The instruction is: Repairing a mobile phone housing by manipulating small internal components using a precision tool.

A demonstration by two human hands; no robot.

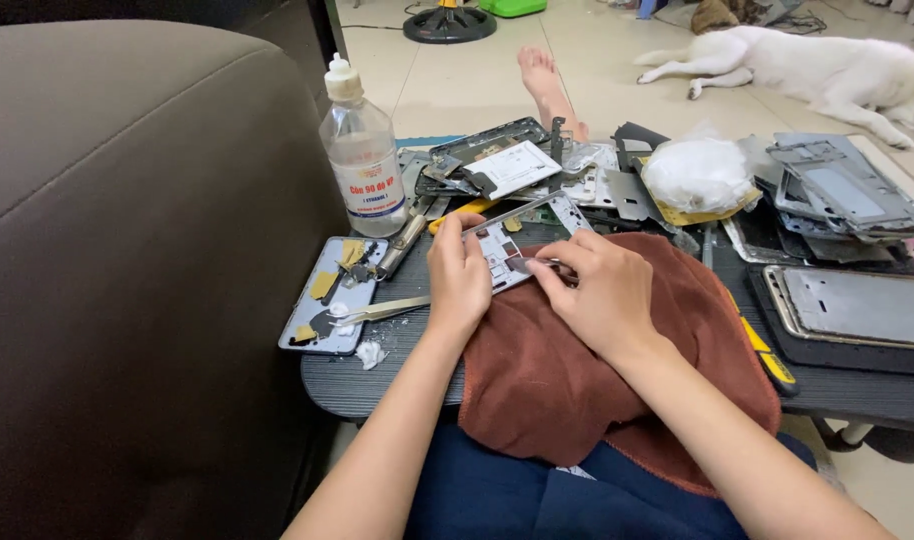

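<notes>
My left hand grips the near left edge of a grey phone frame, which is tilted up over a brown cloth. My right hand rests on the cloth with its fingertips pinched on a small part at the frame's lower right side. What those fingers hold is too small to make out. Metal tweezers lie just left of my left hand.
A clear liquid bottle stands at the back left of the small dark table. A phone back panel with scraps lies left. Several phone frames and plates are piled behind and right. A white dog lies on the floor. A brown sofa fills the left.
</notes>
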